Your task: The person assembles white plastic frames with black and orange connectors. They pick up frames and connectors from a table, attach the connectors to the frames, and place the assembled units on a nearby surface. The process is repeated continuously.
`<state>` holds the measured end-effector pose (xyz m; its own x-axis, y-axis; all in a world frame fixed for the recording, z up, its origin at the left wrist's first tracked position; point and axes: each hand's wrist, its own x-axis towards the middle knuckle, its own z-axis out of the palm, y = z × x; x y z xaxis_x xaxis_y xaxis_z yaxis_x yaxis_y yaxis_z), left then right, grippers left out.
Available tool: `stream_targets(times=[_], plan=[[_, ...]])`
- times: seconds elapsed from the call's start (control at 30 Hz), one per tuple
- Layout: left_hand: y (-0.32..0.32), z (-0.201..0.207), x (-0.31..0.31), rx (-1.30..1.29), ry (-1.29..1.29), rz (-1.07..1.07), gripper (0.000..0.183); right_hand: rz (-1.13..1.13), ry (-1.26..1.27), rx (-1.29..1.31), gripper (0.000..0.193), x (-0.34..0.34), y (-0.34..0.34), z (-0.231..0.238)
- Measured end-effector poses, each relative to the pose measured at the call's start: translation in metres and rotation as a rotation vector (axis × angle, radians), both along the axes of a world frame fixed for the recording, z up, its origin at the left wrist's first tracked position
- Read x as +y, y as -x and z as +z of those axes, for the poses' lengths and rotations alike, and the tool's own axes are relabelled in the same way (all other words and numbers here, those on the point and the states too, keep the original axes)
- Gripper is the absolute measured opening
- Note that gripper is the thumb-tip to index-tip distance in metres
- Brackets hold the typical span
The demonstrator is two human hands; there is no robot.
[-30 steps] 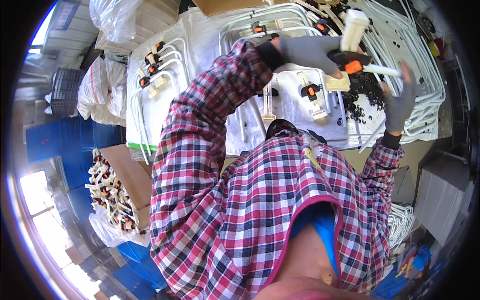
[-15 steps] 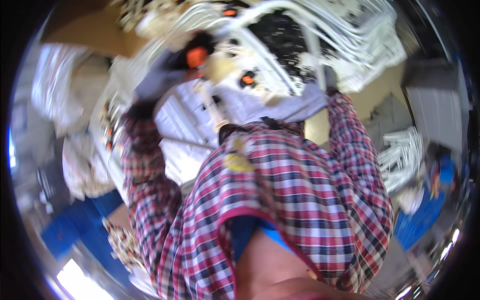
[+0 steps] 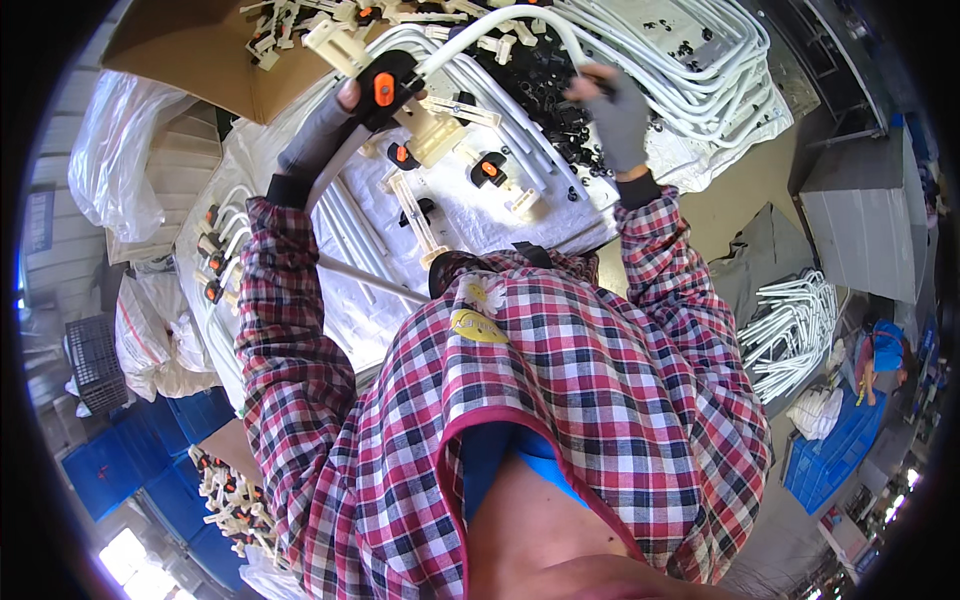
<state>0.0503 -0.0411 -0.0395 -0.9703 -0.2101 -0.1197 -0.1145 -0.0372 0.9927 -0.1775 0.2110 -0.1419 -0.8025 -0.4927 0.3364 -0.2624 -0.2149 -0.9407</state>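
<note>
My left hand [image 3: 318,140], in a grey fingerless glove, is closed around a black plastic joint [image 3: 388,88] with an orange button. Cream plastic pieces stick out beside this joint. A white bent tube [image 3: 490,22] runs from the joint in an arch over to the right. My right hand [image 3: 617,118], gloved the same way, has its fingers closed on the tube's far-right end. Below the joint, on the white-covered table [image 3: 375,325], lie cream arms [image 3: 412,212] and a black joint with an orange button [image 3: 489,170].
Bent white tubes [image 3: 715,105] are stacked at the far right, beside a scatter of small black parts [image 3: 540,90]. A cardboard box [image 3: 185,55] stands at the far left. More tubes [image 3: 790,335] lie right, near a grey box [image 3: 865,225]. Blue crates [image 3: 110,465] sit lower left.
My right hand has moved away from my body and slightly left. The tube's arch has shifted up and left, and my left hand has risen slightly with the joint.
</note>
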Motion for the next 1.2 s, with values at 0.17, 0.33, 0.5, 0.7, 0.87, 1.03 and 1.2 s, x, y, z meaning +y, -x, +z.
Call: stream_targets(times=[0.17,0.33,0.5,0.7,0.87,1.03,1.2], plan=[[0.009,0.004,0.002,0.006,-0.036,-0.101,0.092,0.198,-0.045,0.651,0.025,-0.062,-0.037,0.065],[-0.003,0.000,-0.010,-0.127,0.014,0.000,0.075,0.231,-0.139,0.973,0.026,-0.084,-0.038,0.086],[-0.010,0.004,-0.002,-0.210,-0.094,0.035,0.056,0.185,0.093,1.205,0.029,-0.093,-0.019,0.070],[-0.010,0.013,0.007,-0.139,-0.021,0.027,0.059,0.304,-0.192,1.022,0.034,-0.099,-0.016,0.079],[-0.007,0.009,0.006,-0.128,0.138,-0.010,0.059,0.631,-0.690,1.013,0.051,-0.115,0.002,0.118],[-0.009,-0.003,-0.011,-0.112,0.248,-0.027,0.064,0.578,-0.663,1.008,0.051,-0.117,0.001,0.112],[-0.074,-0.017,0.001,-0.179,0.832,0.302,0.064,0.126,-0.171,0.394,0.050,-0.064,0.042,0.006]])
